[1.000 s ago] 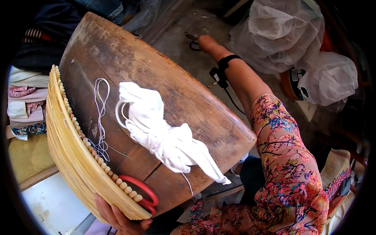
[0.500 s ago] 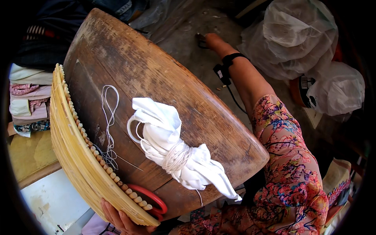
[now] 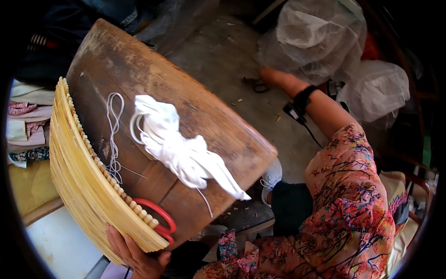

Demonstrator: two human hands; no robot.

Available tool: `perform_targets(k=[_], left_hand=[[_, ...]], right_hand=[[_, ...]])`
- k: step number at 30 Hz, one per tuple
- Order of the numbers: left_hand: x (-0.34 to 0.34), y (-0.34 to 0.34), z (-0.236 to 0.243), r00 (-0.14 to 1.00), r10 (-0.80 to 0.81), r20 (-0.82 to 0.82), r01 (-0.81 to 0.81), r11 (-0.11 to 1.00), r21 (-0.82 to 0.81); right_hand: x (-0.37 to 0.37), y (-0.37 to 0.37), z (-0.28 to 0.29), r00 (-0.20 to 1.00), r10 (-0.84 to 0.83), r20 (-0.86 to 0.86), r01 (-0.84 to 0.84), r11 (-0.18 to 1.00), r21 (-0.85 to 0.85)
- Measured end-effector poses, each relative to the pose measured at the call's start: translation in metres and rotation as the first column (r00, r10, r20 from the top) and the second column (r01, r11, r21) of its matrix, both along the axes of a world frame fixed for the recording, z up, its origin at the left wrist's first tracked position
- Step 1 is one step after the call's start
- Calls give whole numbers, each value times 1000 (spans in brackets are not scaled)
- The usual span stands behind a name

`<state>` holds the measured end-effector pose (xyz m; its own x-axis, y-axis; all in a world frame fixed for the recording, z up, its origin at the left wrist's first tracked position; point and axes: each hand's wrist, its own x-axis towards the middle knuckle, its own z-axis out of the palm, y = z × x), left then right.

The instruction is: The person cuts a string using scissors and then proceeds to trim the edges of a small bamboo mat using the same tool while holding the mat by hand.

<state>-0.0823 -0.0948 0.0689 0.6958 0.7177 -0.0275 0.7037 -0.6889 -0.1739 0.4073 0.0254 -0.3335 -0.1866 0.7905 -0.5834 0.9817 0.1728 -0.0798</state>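
A curved row of pale yellow slats with rounded ends (image 3: 86,186), bamboo-like, stands along the left side of a worn wooden board (image 3: 204,116). At its near end my left hand (image 3: 127,251) is closed on the slats, fingers on the outer face and thumb toward the board. My right arm reaches out far beyond the board, and the right hand (image 3: 268,76) is closed on dark scissors (image 3: 258,86) above the floor; its fingers show only in part. On the board lie a white cloth bundle (image 3: 174,144), a loop of white thread (image 3: 113,121) and red-handled scissors (image 3: 165,216).
Crumpled clear plastic bags (image 3: 325,37) sit at the far right. Folded cloths (image 3: 28,121) are stacked at the left, above a yellowish surface (image 3: 32,186). A white shoe (image 3: 272,179) shows beside the board's right corner. Small pale bits dot the floor (image 3: 218,60).
My right hand has swung to the right and nearer, with the dark scissors moving along. The view has shifted, so the board appears farther left. My left hand stays on the slats.
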Motion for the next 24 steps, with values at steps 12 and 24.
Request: perform_targets(k=[12, 24], left_hand=[[9, 6, -11, 995, -65, 72, 59, 996, 72], [-2, 12, -19, 984, -97, 146, 80, 989, 122]], right_hand=[[-18, -266, 87, 857, -471, -208, 463, 882, -91], [-32, -265, 22, 555, -737, -386, 804, 595, 21]])
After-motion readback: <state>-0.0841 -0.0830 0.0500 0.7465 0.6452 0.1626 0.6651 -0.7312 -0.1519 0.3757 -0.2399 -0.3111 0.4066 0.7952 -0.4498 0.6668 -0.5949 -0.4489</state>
